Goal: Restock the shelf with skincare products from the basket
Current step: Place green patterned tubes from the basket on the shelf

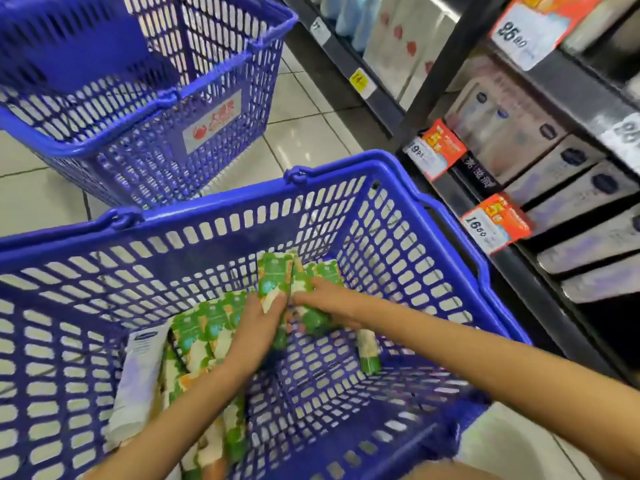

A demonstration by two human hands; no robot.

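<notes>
Both grips, left hand (260,315) and right hand (323,299), pinch green cartons (277,278) standing upright in the basket (381,216); shelf (512,271) lies right, nearer the right hand.

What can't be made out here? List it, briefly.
- Print on the green boxes: head view, motion blur.
- Small text on the price tags: too blurred beyond the large numbers.
- Far basket: contents screened by its mesh wall, left side cut off.
- Left hand and right hand: fingers buried among boxes, so the exact grip is unclear.
</notes>
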